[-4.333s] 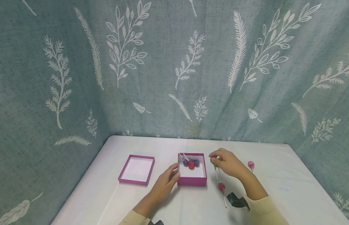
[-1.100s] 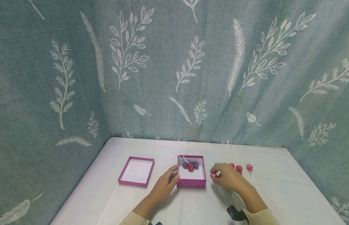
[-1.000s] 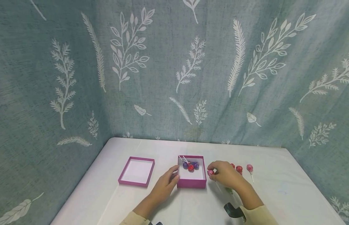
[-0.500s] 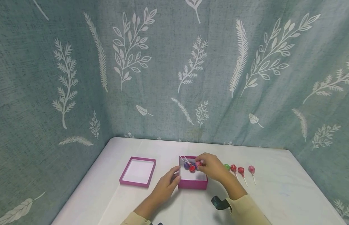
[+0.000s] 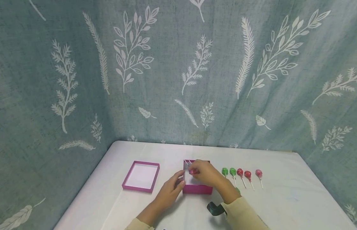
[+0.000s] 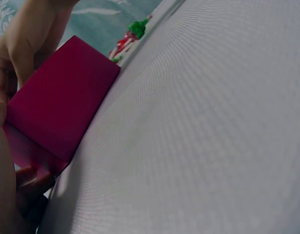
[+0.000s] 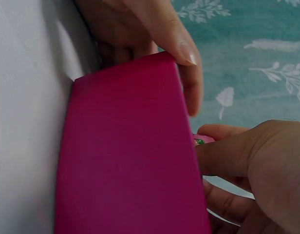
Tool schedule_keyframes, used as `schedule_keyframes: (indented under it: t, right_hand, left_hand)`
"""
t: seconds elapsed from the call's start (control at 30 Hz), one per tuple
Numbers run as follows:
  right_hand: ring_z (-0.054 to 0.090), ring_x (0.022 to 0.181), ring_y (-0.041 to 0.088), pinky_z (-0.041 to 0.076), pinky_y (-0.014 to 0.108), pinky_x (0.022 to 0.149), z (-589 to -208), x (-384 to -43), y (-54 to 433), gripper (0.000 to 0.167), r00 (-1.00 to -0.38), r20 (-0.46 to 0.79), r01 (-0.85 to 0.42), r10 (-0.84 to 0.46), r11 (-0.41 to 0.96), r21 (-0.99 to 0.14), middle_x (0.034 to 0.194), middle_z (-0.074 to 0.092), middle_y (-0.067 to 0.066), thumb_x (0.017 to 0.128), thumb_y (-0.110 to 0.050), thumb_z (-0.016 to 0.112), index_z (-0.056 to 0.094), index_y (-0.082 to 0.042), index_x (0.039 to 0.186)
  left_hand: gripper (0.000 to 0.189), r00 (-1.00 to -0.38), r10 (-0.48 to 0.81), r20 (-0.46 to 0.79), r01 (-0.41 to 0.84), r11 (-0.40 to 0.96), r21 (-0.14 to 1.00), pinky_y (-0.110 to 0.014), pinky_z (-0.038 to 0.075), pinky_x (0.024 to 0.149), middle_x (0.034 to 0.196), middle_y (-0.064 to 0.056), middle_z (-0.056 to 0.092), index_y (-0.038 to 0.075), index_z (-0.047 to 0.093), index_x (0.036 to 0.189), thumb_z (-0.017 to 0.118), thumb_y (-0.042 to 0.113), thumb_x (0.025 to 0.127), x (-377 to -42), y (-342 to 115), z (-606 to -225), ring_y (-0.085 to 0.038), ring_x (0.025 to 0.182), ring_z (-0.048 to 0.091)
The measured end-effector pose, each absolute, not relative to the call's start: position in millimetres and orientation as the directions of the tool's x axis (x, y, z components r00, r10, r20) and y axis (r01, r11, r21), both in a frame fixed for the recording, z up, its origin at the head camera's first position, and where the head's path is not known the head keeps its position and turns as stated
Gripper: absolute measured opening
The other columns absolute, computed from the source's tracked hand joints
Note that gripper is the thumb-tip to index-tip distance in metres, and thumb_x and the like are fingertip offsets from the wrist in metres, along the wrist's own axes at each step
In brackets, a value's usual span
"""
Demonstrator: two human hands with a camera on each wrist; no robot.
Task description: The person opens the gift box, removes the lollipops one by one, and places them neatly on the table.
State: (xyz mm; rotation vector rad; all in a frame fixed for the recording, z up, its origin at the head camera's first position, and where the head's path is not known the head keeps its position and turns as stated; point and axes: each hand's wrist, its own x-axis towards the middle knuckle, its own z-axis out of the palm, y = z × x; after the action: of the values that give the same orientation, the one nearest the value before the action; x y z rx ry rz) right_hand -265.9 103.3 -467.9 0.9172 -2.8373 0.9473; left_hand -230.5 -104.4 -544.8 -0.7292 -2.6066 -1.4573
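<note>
A magenta box point(image 5: 197, 189) with a white inside stands on the table. My left hand point(image 5: 168, 190) holds its left side, thumb at the front corner and fingers along the wall. My right hand point(image 5: 207, 172) is lowered inside the box, pinching a pink-wrapped lollipop point(image 7: 205, 139) between thumb and fingers. White sticks of other lollipops point(image 5: 187, 162) poke up at the back left of the box. The right hand hides most of the box's contents.
Left of the box lies its shallow lid point(image 5: 137, 188), inside up. Right of it, green lollipops point(image 5: 232, 171), red lollipops point(image 5: 239, 172) and a pink lollipop point(image 5: 259, 173) lie in a row. Another green lollipop point(image 5: 237, 190) shows by the right forearm. A patterned curtain point(image 5: 166, 80) hangs behind.
My right hand has left a green lollipop, picked up the pink lollipop from the table and carried it left into the box. My left hand stays at the box.
</note>
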Motion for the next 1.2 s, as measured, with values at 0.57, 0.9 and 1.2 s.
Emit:
schedule_keyframes:
  t: [0.57,0.9,1.2]
  right_hand:
    - [0.061,0.076,0.01,0.055,0.033,0.074,-482,-270,79,0.008,-0.872,0.089,-0.458,-0.482,0.737,-0.497,0.078,0.065,-0.011,0.084,-0.015,0.076,0.075,-0.014,0.092]
    - [0.055,0.062,0.011,0.049,0.028,0.061,-487,-282,70,0.009,-0.933,0.02,-0.332,-0.358,0.84,-0.429,0.063,0.058,-0.011,0.084,-0.016,0.075,0.071,-0.016,0.077]
    - [0.055,0.057,0.014,0.052,0.03,0.057,-484,-279,62,0.011,-0.95,0.05,-0.302,-0.308,0.868,-0.394,0.061,0.058,-0.005,0.082,-0.015,0.075,0.069,-0.011,0.075]
  left_hand:
    - [0.049,-0.874,0.38,0.304,0.459,0.435,0.775,-0.048,0.04,0.104,0.146,-0.004,0.046,0.02,0.037,0.148,0.043,0.04,0.104,-229,-104,-545,-0.021,0.12,0.057]
    - [0.049,-0.877,0.38,0.293,0.448,0.427,0.785,-0.047,0.041,0.104,0.146,-0.005,0.047,0.018,0.038,0.148,0.045,0.037,0.104,-230,-103,-545,-0.022,0.121,0.056]
    - [0.049,-0.869,0.381,0.316,0.469,0.431,0.771,-0.046,0.042,0.104,0.146,-0.004,0.047,0.018,0.039,0.148,0.043,0.04,0.104,-231,-102,-546,-0.022,0.12,0.057]
